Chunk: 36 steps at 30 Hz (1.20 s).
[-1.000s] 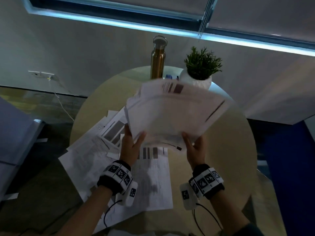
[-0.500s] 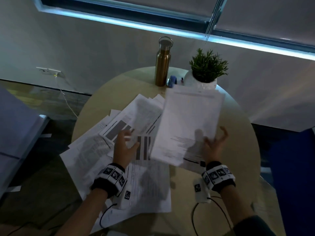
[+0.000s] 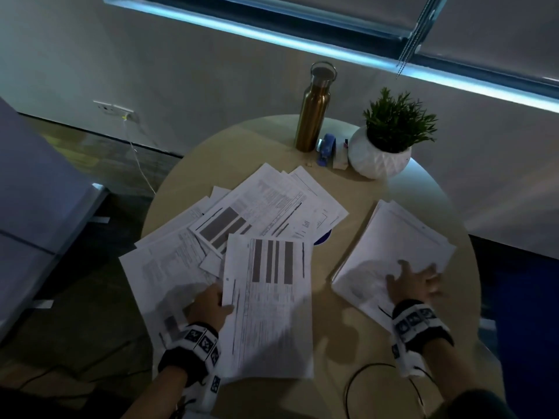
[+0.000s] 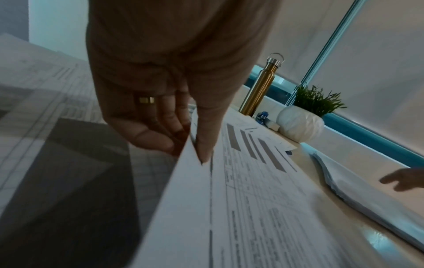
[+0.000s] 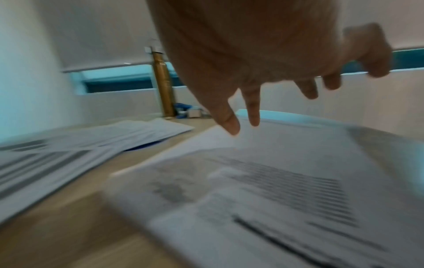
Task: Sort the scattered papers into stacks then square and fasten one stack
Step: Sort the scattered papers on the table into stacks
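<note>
Scattered printed papers [image 3: 257,207] fan over the left half of the round table [image 3: 357,322]. My left hand [image 3: 211,303] pinches the left edge of the front sheet with dark bars [image 3: 269,300], thumb on top and fingers under it [image 4: 195,143]. A separate stack of sheets [image 3: 396,249] lies on the right side of the table. My right hand [image 3: 414,282] hovers over the stack's near corner with fingers spread, holding nothing [image 5: 275,101]. A blue stapler [image 3: 326,149] sits at the far edge between bottle and plant.
A gold metal bottle [image 3: 313,110] and a white pot with a green plant [image 3: 384,146] stand at the table's far edge. A small blue object [image 3: 322,238] peeks from under the papers. A cable [image 3: 378,376] loops near my right wrist. Papers overhang the table's left edge.
Both hands held the gathered sheets in the air; the stack now lies on the table's right side. My right hand has let go, and my left hand has taken the barred sheet's edge.
</note>
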{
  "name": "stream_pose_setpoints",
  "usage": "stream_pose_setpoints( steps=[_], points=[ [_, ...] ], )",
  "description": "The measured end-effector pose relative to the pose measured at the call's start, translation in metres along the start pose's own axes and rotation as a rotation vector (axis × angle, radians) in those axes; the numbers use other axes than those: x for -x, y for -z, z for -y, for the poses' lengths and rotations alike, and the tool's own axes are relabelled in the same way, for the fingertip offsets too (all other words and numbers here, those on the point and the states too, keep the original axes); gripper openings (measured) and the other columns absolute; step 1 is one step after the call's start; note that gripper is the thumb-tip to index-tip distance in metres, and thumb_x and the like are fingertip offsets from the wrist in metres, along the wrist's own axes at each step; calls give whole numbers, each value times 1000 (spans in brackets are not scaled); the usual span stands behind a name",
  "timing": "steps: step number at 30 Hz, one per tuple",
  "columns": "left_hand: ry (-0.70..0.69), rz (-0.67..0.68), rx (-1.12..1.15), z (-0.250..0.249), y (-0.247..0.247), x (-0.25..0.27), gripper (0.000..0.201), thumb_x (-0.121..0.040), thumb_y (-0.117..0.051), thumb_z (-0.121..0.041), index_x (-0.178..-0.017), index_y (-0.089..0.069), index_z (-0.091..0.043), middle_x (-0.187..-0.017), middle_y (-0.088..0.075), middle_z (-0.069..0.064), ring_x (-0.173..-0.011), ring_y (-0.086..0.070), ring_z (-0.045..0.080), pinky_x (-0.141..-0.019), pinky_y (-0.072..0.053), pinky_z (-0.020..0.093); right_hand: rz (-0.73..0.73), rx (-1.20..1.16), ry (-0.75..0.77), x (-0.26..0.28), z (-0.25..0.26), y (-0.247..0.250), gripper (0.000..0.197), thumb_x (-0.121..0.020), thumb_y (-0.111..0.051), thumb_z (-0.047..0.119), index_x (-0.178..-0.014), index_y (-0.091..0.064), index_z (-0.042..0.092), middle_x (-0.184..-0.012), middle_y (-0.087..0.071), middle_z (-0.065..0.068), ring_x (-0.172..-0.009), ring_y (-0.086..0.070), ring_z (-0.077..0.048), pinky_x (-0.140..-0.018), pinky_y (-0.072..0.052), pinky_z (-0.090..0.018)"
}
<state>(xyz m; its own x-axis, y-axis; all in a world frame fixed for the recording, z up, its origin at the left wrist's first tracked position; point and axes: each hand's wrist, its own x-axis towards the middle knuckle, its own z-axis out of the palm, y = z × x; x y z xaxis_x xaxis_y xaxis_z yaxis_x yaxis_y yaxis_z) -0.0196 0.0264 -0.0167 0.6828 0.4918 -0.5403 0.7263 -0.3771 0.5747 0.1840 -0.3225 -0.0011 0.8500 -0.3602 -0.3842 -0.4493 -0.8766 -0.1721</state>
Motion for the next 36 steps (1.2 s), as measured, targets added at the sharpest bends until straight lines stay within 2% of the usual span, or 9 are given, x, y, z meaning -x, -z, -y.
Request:
stream_pose_setpoints(
  steps=[2, 4, 7, 9, 13, 19, 23, 30, 36],
  points=[
    [-53, -4, 29, -3, 4, -3, 15, -77, -72, -10, -89, -65, -6, -89, -70, 12, -83, -65, 27, -76, -54, 37, -7, -59, 226, 45, 29, 1, 37, -87, -60, 29, -120, -53, 13, -128, -44, -20, -118, -42, -36, -97, -38, -45],
    [-77, -29, 72, -12, 11, -7, 17, -76, -73, -8, -68, -58, -13, -70, -64, 6, -67, -60, 22, -65, -51, 32, 243, -301, 259, 84, 50, -12, 42, -85, -65, 26, -119, -53, 5, -102, -63, -14, -91, -61, -27, -77, -49, -32],
    [-114, -84, 117, -34, 23, -23, 27, -73, -73, -3, -58, -52, -9, -60, -56, 4, -57, -52, 19, -55, -41, 27, 514, -436, 133, 111, 78, -40, 72, -73, -78, 32, -129, -42, 5, -121, -60, -14, -107, -60, -29, -84, -51, -34],
    [-153, -65, 128, -46, 29, -43, 12, -73, -73, -3, -76, -63, 2, -77, -67, 13, -72, -63, 26, -68, -52, 34, 520, -487, 99, 115, 101, -53, 75, -68, -81, 32, -126, -41, 6, -125, -57, -12, -112, -58, -29, -88, -50, -35],
    [-237, 27, 79, -68, 39, -88, 27, -77, -72, -7, -99, -63, 4, -100, -68, 21, -92, -64, 33, -85, -53, 44, 431, -414, 138, 99, 141, -70, 56, -76, -73, 34, -118, -53, 2, -116, -63, -15, -102, -61, -32, -83, -52, -35],
    [-265, -170, -143, -88, 49, -145, 93, -72, -76, -35, -142, -23, -4, -150, -24, 18, -135, -31, 36, -101, -37, 54, 234, -400, -10, 67, 164, -72, 39, -92, -50, 27, -117, -53, -2, -124, -47, -20, -104, -53, -34, -95, -45, -35],
    [-96, -43, -311, -88, 62, -170, 111, -74, -69, -51, -149, 1, -7, -159, -1, 13, -146, -9, 34, -110, -24, 54, 172, -349, -22, 59, 168, -71, 39, -92, -46, 23, -121, -48, -3, -125, -46, -24, -113, -48, -37, -97, -41, -39],
    [-173, 147, -266, -106, 49, -178, 72, -93, -52, -29, -146, -13, -1, -154, -16, 23, -137, -30, 38, -108, -34, 46, 65, -779, -146, 50, 189, -75, 60, -77, -73, 20, -119, -40, -7, -120, -55, -24, -106, -57, -36, -86, -49, -38],
    [-373, 224, -305, -99, 9, -143, 43, -98, -40, -22, -135, -36, -2, -130, -34, 22, -109, -48, 40, -102, -37, 43, 90, -496, -98, 50, 179, -64, 65, -72, -76, 32, -122, -45, 4, -125, -44, -19, -112, -47, -35, -89, -44, -41]
  ],
)
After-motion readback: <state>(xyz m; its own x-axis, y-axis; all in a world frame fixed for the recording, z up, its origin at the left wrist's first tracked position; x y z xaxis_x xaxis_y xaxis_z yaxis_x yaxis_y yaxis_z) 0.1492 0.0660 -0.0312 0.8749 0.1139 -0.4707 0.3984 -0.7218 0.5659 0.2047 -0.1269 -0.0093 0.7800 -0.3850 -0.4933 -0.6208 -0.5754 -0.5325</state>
